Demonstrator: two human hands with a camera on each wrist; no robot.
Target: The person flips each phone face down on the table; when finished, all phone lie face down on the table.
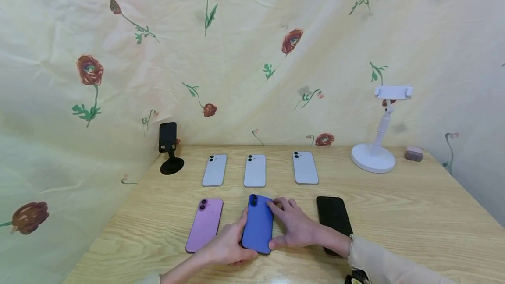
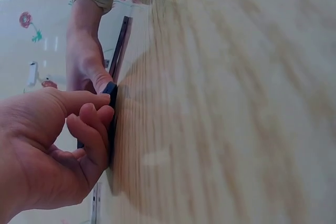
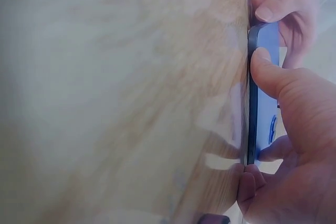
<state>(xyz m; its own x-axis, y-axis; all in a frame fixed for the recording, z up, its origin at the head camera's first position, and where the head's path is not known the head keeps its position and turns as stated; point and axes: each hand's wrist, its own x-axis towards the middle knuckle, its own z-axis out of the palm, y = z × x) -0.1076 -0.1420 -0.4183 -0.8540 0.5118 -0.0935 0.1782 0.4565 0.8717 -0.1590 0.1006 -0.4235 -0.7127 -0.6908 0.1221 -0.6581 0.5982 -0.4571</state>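
A blue smartphone (image 1: 258, 227), camera side up, lies at or just over the wooden table, between both hands. My left hand (image 1: 232, 240) holds its left edge and lower corner with thumb and fingers. On the opposite side, my right hand (image 1: 293, 225) grips the right edge, thumb at the lower corner and fingers near the top. In the right wrist view the blue phone (image 3: 265, 93) shows edge-on, the right thumb (image 3: 268, 74) against its side. From the left wrist, the left hand (image 2: 58, 145) hides most of the phone.
A pink phone (image 1: 205, 225) lies left, a black phone (image 1: 335, 216) right, partly under the right forearm. Three white phones (image 1: 254, 171) line the back. A black stand (image 1: 169, 148) is back left; a white stand (image 1: 372, 157) and a charger plug (image 1: 414, 153) are back right.
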